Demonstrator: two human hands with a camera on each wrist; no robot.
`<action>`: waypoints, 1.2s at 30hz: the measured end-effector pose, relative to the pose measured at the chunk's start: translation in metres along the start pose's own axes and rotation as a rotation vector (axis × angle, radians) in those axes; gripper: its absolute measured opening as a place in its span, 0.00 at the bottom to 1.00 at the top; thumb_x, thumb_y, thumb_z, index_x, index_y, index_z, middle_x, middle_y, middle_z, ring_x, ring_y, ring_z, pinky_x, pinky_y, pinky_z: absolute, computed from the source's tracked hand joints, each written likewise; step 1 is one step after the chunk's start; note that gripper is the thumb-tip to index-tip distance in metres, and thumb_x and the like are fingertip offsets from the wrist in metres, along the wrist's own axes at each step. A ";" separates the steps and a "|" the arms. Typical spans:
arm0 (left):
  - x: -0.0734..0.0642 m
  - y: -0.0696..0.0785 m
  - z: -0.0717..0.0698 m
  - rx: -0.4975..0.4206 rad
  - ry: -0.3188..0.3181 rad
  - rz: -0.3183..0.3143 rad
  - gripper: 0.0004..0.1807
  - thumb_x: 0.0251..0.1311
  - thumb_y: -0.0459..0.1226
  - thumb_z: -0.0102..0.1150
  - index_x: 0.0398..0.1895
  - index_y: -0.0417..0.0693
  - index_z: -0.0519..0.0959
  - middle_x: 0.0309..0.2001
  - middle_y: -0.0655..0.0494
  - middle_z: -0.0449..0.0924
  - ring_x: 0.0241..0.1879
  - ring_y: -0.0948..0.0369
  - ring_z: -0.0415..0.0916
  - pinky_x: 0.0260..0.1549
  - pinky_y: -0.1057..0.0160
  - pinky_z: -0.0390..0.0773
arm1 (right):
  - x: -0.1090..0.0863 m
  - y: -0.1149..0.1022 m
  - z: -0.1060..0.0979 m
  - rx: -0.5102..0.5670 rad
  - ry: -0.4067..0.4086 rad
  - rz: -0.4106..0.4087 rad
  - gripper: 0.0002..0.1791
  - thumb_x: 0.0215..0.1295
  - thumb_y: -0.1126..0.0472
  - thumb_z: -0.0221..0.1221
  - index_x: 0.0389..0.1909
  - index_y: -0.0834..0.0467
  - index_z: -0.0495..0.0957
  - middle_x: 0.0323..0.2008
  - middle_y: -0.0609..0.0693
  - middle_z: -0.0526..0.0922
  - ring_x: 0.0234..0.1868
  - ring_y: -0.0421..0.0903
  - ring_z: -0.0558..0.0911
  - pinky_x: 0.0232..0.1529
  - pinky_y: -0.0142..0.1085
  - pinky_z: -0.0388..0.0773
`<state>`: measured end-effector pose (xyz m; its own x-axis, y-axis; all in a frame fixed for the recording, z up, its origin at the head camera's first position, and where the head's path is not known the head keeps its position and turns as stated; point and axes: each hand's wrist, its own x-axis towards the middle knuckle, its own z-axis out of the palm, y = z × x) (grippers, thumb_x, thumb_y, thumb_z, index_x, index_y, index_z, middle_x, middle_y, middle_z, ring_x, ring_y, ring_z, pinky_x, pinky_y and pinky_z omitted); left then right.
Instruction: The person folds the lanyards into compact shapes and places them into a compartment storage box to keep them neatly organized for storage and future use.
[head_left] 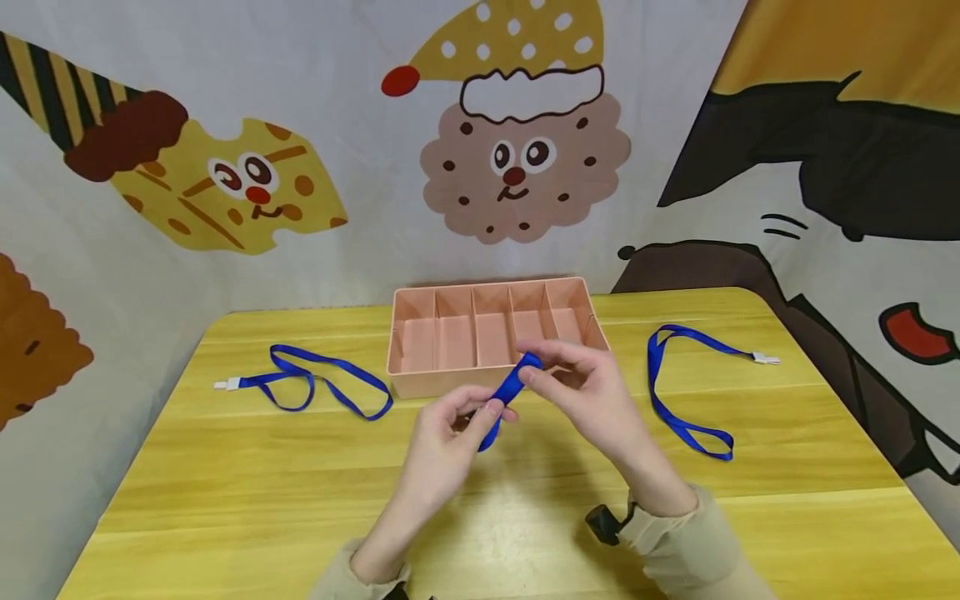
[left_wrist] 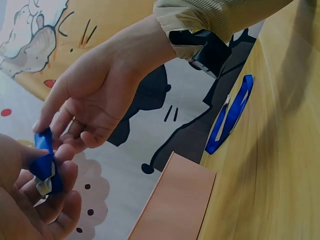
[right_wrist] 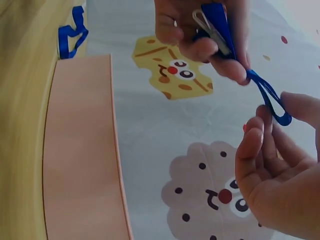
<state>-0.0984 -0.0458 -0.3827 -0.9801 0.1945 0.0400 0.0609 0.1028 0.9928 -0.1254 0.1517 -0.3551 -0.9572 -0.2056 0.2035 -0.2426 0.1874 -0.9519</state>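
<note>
A blue lanyard, folded into a short strip, spans both hands above the table in front of the box. My left hand grips its lower part between thumb and fingers. A pale clip on the lanyard shows among the left fingers in the right wrist view. At the upper end, my right hand pinches the looped fold with thumb and fingertips. That loop stands slightly spread in the right wrist view. Part of the folded strap is hidden inside the left hand.
Behind the hands stands a pink box with several compartments. A second blue lanyard with a white clip lies left of it, and a third lanyard lies to the right. A cartoon-printed cloth hangs behind the wooden table.
</note>
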 end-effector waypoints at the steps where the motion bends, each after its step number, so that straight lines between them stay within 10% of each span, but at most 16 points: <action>1: 0.000 0.000 0.000 -0.008 0.010 0.000 0.08 0.75 0.35 0.60 0.44 0.41 0.86 0.39 0.42 0.91 0.31 0.67 0.79 0.30 0.73 0.74 | 0.000 -0.001 0.001 -0.001 0.005 0.007 0.16 0.72 0.65 0.66 0.57 0.65 0.85 0.38 0.34 0.88 0.41 0.35 0.85 0.42 0.30 0.85; 21: 0.002 -0.006 0.002 0.000 0.200 0.141 0.06 0.65 0.33 0.70 0.43 0.41 0.91 0.40 0.44 0.91 0.37 0.72 0.80 0.36 0.70 0.83 | -0.002 0.003 0.017 0.004 0.018 -0.010 0.09 0.67 0.67 0.69 0.46 0.65 0.87 0.35 0.32 0.86 0.39 0.36 0.84 0.42 0.31 0.85; 36: 0.001 -0.003 0.004 -0.120 0.222 0.063 0.06 0.64 0.32 0.71 0.41 0.37 0.90 0.40 0.37 0.91 0.30 0.70 0.83 0.30 0.71 0.82 | -0.001 0.003 0.024 0.036 0.078 -0.002 0.07 0.68 0.68 0.68 0.43 0.67 0.87 0.35 0.31 0.87 0.39 0.36 0.87 0.44 0.31 0.86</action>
<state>-0.0989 -0.0422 -0.3858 -0.9934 -0.0233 0.1125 0.1130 -0.0214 0.9934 -0.1214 0.1293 -0.3636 -0.9665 -0.1302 0.2210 -0.2397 0.1520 -0.9589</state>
